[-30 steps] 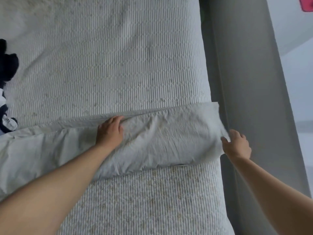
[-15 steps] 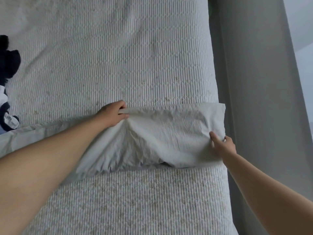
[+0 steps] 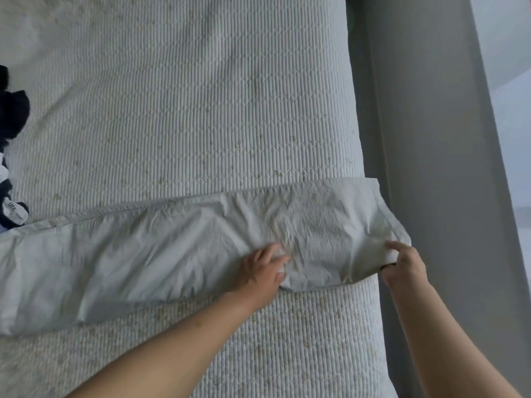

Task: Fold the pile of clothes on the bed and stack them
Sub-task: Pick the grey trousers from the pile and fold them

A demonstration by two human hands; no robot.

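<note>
Left hand lies on pale cloth, fingers spread, pressing, grip slack. Right hand pinches cloth's right corner at bed edge. Cloth stretched across the mattress. Dark clothes far left; grey bed frame right.

Pale grey-white cloth, wrinkled, folded into long band, lies flat across bed from left edge to right edge; right end overhangs bed edge a bit. Right hand pinches its right near corner; left hand lies on it near the middle. Dark navy/white clothes bunched at far left, partly out of view.
</note>
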